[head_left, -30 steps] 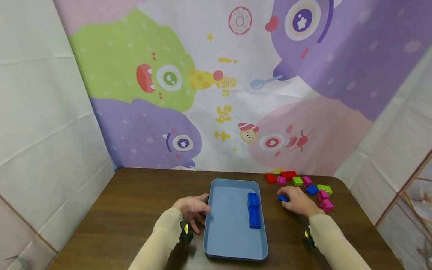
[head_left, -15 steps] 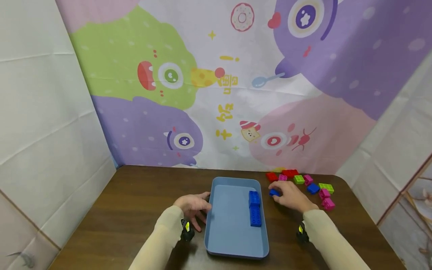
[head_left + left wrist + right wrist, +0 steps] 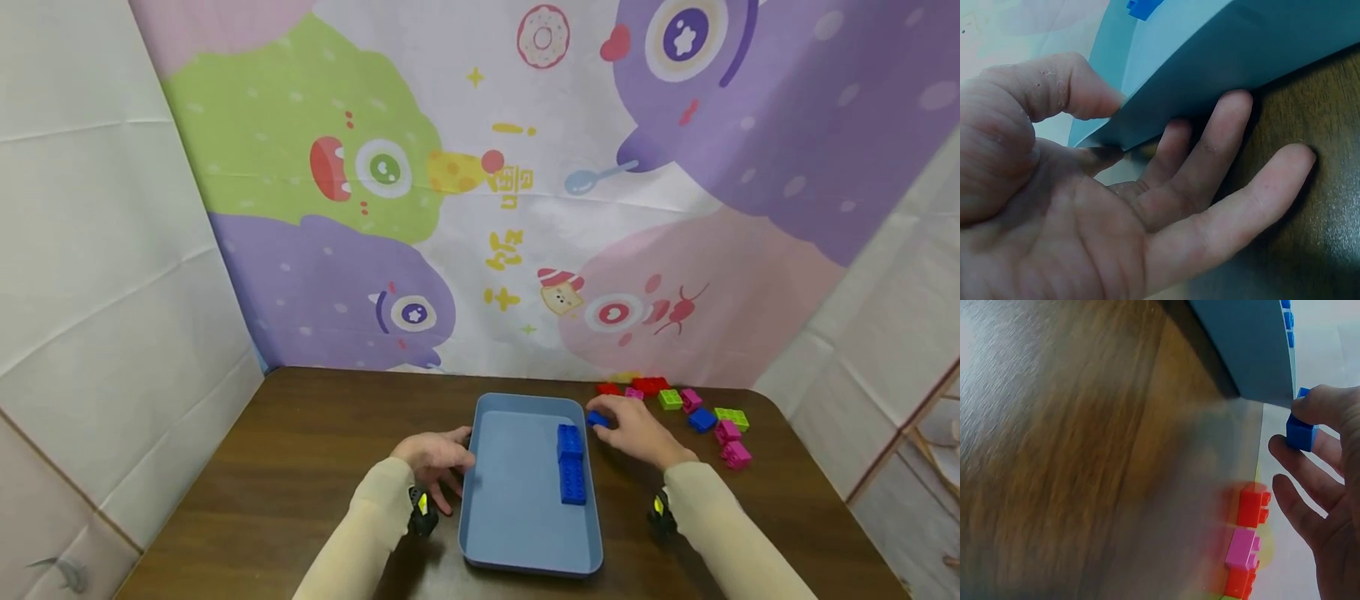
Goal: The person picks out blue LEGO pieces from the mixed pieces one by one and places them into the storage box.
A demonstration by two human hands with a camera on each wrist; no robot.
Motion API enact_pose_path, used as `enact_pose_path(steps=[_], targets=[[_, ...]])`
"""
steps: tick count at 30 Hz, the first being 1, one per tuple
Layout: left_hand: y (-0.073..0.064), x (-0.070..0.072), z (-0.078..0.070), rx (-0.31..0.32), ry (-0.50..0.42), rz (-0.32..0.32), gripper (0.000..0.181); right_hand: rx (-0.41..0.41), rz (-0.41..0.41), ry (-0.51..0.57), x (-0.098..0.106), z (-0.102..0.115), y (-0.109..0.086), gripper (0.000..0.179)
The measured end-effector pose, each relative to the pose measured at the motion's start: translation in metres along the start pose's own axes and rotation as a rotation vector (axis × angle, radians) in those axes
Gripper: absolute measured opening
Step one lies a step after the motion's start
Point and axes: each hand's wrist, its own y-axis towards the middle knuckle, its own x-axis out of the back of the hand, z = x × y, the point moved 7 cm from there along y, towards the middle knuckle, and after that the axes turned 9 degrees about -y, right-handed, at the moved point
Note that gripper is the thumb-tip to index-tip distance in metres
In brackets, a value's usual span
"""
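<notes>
In the head view my right hand [image 3: 636,432] pinches a blue building brick [image 3: 597,418] between thumb and fingers, just outside the right wall of the blue-grey tray [image 3: 510,537]. The right wrist view shows this blue brick [image 3: 1300,432] right at the tray's rim, the thumb on one side and fingers on the other. Two blue bricks [image 3: 572,467] lie end to end inside the tray along its right side. My left hand [image 3: 431,458] holds the tray's left wall, thumb at the rim and other fingers spread along the outside, as the left wrist view shows.
Loose bricks lie at the table's back right: red bricks [image 3: 650,385], green bricks [image 3: 731,417], pink bricks [image 3: 737,455] and another blue brick [image 3: 702,419]. A cartoon-print cloth [image 3: 360,275] hangs behind the brown table [image 3: 315,467].
My right hand has carried the blue brick leftward, from beside the loose bricks to the tray's right rim. The left hand has stayed at the tray's left wall.
</notes>
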Motion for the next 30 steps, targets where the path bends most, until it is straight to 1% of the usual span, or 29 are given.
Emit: enact_pose_path(steps=[2, 9, 18, 24, 26, 30], targets=[[0.0, 0.0, 0.0, -0.002, 0.002, -0.004, 0.092, -0.005, 0.003, 0.01, -0.001, 0.003, 0.004, 0.036], [0.0, 0.002, 0.002, 0.0, -0.009, -0.006, 0.091, -0.049, 0.023, -0.011, -0.004, 0.015, 0.014, 0.037], [-0.002, 0.002, 0.0, 0.007, -0.004, -0.001, 0.09, -0.022, 0.004, -0.099, -0.005, 0.031, 0.026, 0.034], [0.001, 0.0, -0.002, 0.011, -0.002, 0.011, 0.09, -0.063, 0.03, -0.12, -0.01, 0.033, 0.032, 0.032], [0.002, 0.0, -0.002, 0.011, -0.003, 0.014, 0.089, -0.086, 0.048, -0.12, -0.013, 0.032, 0.034, 0.031], [0.003, 0.0, -0.001, 0.014, -0.009, 0.013, 0.089, -0.104, 0.067, -0.145, -0.016, 0.031, 0.036, 0.028]])
